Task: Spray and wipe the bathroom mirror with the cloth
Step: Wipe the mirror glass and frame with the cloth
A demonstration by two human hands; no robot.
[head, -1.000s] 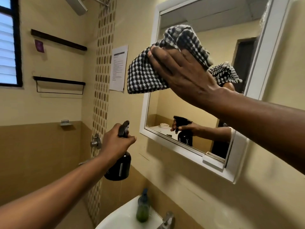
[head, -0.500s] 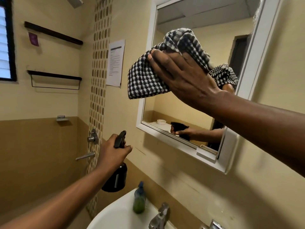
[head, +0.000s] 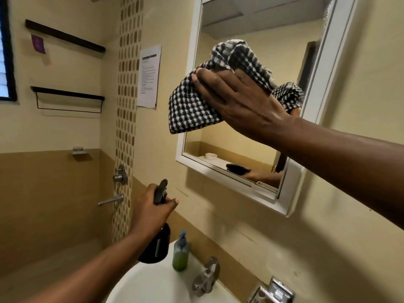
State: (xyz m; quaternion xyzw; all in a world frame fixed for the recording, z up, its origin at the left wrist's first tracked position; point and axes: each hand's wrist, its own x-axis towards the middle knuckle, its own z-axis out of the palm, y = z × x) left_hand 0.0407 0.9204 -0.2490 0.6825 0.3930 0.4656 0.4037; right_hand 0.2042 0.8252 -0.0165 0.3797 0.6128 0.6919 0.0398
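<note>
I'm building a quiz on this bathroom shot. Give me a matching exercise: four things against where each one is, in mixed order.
1 checked cloth
2 spray bottle
3 soap dispenser
4 paper notice

A on the sink rim
B stuck to the wall left of the mirror
C under the right hand, against the mirror
D held in the left hand

Pairs: 1-C, 2-D, 3-A, 4-B

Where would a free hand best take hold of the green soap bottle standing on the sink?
Probably round the middle of the green translucent soap bottle, coming from the right, the tap side. It stands upright on the white sink rim; its blue pump top looks narrow, and the black spray bottle in the left hand crowds its left side.
</note>
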